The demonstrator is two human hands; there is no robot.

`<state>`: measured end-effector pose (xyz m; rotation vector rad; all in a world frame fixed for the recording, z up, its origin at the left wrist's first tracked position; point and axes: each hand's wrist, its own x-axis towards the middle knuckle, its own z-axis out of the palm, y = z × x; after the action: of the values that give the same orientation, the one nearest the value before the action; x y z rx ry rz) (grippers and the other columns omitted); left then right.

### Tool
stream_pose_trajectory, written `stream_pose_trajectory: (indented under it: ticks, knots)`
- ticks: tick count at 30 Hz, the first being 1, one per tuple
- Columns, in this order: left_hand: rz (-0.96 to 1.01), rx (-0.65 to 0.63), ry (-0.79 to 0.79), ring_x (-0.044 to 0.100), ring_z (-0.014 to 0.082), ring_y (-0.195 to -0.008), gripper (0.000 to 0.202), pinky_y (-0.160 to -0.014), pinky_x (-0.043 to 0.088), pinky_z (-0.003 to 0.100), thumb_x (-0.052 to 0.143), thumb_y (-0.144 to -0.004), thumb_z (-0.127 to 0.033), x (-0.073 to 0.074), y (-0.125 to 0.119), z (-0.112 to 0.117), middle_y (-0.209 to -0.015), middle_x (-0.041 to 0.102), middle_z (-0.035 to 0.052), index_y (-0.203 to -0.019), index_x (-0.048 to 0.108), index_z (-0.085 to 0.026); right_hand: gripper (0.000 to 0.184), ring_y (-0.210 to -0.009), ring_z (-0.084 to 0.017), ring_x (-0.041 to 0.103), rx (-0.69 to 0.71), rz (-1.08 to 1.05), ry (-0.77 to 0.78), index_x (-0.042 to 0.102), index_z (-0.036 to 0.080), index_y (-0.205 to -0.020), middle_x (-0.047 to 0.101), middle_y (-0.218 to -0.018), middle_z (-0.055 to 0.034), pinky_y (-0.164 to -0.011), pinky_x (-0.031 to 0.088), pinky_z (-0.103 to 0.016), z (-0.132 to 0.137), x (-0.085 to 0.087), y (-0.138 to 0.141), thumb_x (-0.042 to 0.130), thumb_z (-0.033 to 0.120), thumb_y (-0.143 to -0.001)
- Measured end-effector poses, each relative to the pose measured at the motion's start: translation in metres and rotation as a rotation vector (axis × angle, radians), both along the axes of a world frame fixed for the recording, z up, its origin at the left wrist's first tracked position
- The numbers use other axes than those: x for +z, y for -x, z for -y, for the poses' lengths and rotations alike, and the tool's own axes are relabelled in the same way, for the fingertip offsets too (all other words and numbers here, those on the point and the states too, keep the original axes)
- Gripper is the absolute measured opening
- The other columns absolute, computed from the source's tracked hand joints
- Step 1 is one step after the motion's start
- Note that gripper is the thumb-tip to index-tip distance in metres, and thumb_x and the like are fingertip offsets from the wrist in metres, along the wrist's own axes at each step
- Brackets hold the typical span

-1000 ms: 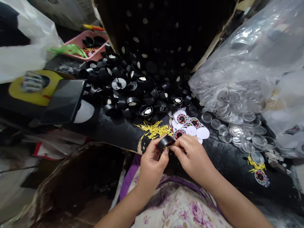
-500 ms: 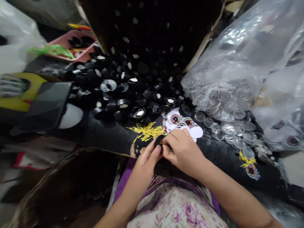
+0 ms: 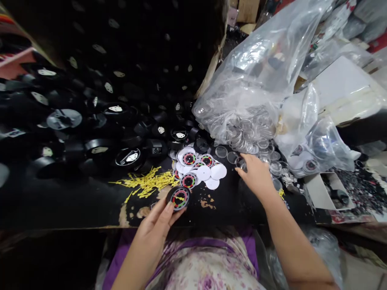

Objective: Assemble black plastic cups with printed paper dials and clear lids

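My left hand (image 3: 161, 215) is closed on a small round black gauge (image 3: 179, 198), whose dial has red and green marks and a yellow pointer across it. Out to the right, my right hand (image 3: 255, 175) has its thumb and fingers apart at the edge of the clear plastic discs (image 3: 232, 157); whether a fingertip touches one is unclear. Between the hands lies a pile of printed dial discs (image 3: 189, 180), some showing their white backs. Left of that pile, yellow pointers (image 3: 148, 183) are heaped on the black tabletop (image 3: 75, 207).
Many black round housings (image 3: 128, 156) spill from a dark box across the left side. A large clear bag (image 3: 254, 68) holds more clear discs at the back right. Further right stand a small white carton (image 3: 314, 191) and a heap of small dark parts (image 3: 363, 187).
My hands were together at the black gauge; now my right hand has moved away right to the clear discs. The gauge is turned face up, its yellow pointer showing. The view has swung right.
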<state>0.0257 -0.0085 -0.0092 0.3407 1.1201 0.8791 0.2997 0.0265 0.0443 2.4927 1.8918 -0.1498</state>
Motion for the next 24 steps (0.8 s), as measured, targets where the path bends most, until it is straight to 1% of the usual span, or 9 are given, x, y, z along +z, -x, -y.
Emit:
stream_pose_trajectory:
  ticks: [3, 5, 9, 11, 13, 15, 19, 21, 24]
  knots:
    - [0.081, -0.025, 0.018, 0.058, 0.0249, -0.122, 0.041, -0.1, 0.053, 0.035, 0.071, -0.082, -0.04, 0.004, -0.01, -0.001, -0.134, 0.062, 0.0047, -0.119, 0.066, -0.024, 0.041, -0.111, -0.033, 0.057, 0.028, 0.055, 0.041, 0.057, 0.015, -0.127, 0.064, -0.122, -0.0155, -0.09, 0.038, -0.049, -0.001, -0.003, -0.017, 0.062, 0.026, -0.088]
    - [0.146, -0.035, 0.027, 0.062, 0.0252, -0.117, 0.037, -0.097, 0.054, 0.037, 0.069, -0.083, -0.039, 0.008, -0.014, -0.004, -0.129, 0.066, 0.0069, -0.115, 0.068, -0.022, 0.042, -0.11, -0.033, 0.057, 0.058, 0.004, 0.007, 0.056, 0.016, -0.128, 0.064, -0.123, -0.0144, -0.091, 0.037, -0.049, 0.0, -0.001, -0.006, 0.062, 0.032, -0.089]
    - [0.277, -0.061, 0.105, 0.07, 0.0225, -0.097, 0.031, -0.091, 0.056, 0.038, 0.069, -0.083, -0.041, 0.012, -0.018, -0.012, -0.108, 0.074, 0.0092, -0.102, 0.071, -0.018, 0.053, -0.11, -0.028, 0.056, 0.352, -0.341, -0.033, 0.053, 0.019, -0.131, 0.064, -0.124, -0.0102, -0.093, 0.037, -0.045, 0.005, 0.007, 0.052, 0.065, 0.046, -0.087]
    - [0.299, -0.046, 0.14, 0.071, 0.0185, -0.083, 0.029, -0.086, 0.057, 0.035, 0.069, -0.082, -0.044, 0.014, -0.018, -0.015, -0.09, 0.076, 0.0056, -0.096, 0.072, -0.019, 0.053, -0.113, -0.027, 0.054, 0.49, -0.469, -0.018, 0.054, 0.019, -0.131, 0.063, -0.125, -0.0101, -0.094, 0.037, -0.043, 0.008, 0.009, 0.083, 0.066, 0.045, -0.087]
    - [0.264, -0.023, 0.112, 0.069, 0.0157, -0.074, 0.027, -0.081, 0.058, 0.034, 0.069, -0.081, -0.046, 0.015, -0.017, -0.016, -0.079, 0.073, 0.0018, -0.092, 0.072, -0.022, 0.05, -0.115, -0.028, 0.051, 0.534, -0.498, -0.012, 0.055, 0.02, -0.131, 0.062, -0.125, -0.011, -0.095, 0.036, -0.044, 0.01, 0.009, 0.104, 0.067, 0.041, -0.087]
    - [0.185, -0.029, 0.043, 0.068, 0.0163, -0.076, 0.028, -0.08, 0.058, 0.033, 0.07, -0.08, -0.045, 0.016, -0.015, -0.016, -0.085, 0.073, 0.0022, -0.097, 0.072, -0.023, 0.048, -0.116, -0.028, 0.05, 0.532, -0.518, 0.002, 0.056, 0.022, -0.13, 0.06, -0.125, -0.0106, -0.095, 0.036, -0.044, 0.009, 0.008, 0.113, 0.068, 0.038, -0.087]
    - [0.1, -0.072, -0.088, 0.066, 0.0231, -0.104, 0.039, -0.089, 0.056, 0.035, 0.069, -0.081, -0.04, 0.015, -0.011, -0.013, -0.119, 0.069, 0.0062, -0.117, 0.067, -0.024, 0.033, -0.112, -0.022, 0.053, 0.523, -0.749, 0.024, 0.06, 0.026, -0.122, 0.062, -0.121, -0.0055, -0.096, 0.038, -0.038, 0.001, 0.008, 0.112, 0.061, 0.038, -0.092]
    - [0.064, -0.105, -0.187, 0.062, 0.0249, -0.115, 0.039, -0.096, 0.052, 0.037, 0.067, -0.084, -0.038, 0.015, -0.01, -0.01, -0.126, 0.067, 0.0056, -0.12, 0.066, -0.024, 0.024, -0.1, -0.019, 0.057, 0.452, -0.793, -0.006, 0.065, 0.022, -0.104, 0.066, -0.104, -0.0043, -0.088, 0.04, -0.033, -0.004, 0.009, 0.114, 0.049, 0.04, -0.098]
    - [-0.071, -0.173, -0.317, 0.06, 0.0245, -0.119, 0.037, -0.103, 0.047, 0.038, 0.063, -0.087, -0.034, 0.017, -0.008, -0.006, -0.125, 0.068, 0.0053, -0.121, 0.065, -0.022, 0.041, -0.076, -0.017, 0.055, 0.366, -0.624, -0.028, 0.056, 0.019, -0.076, 0.061, -0.075, -0.0021, -0.071, 0.036, -0.03, -0.009, 0.008, 0.125, 0.035, 0.041, -0.102]
